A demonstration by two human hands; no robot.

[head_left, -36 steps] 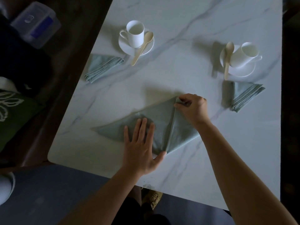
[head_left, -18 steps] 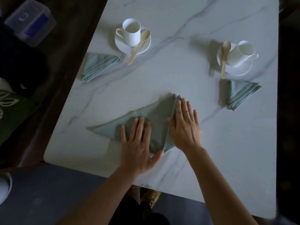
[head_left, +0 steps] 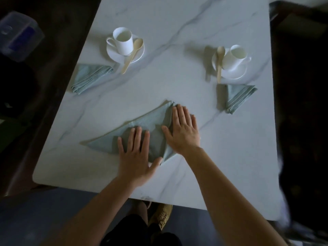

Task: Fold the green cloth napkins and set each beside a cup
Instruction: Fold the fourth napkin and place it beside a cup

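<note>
A pale green napkin, partly folded into a triangle, lies near the front of the white marble table. My left hand presses flat on its middle with fingers straight. My right hand lies flat on the folded-over right flap. A folded green napkin sits beside the left white cup. Another folded napkin sits just in front of the right white cup.
Each cup stands on a white saucer, the left saucer and the right saucer, each with a wooden spoon. A clear plastic box sits off the table at the far left. Dark chairs flank the table.
My right hand let go of the napkin corner it pinched and laid flat on the folded flap. My left hand stayed pressing on the napkin's middle.
</note>
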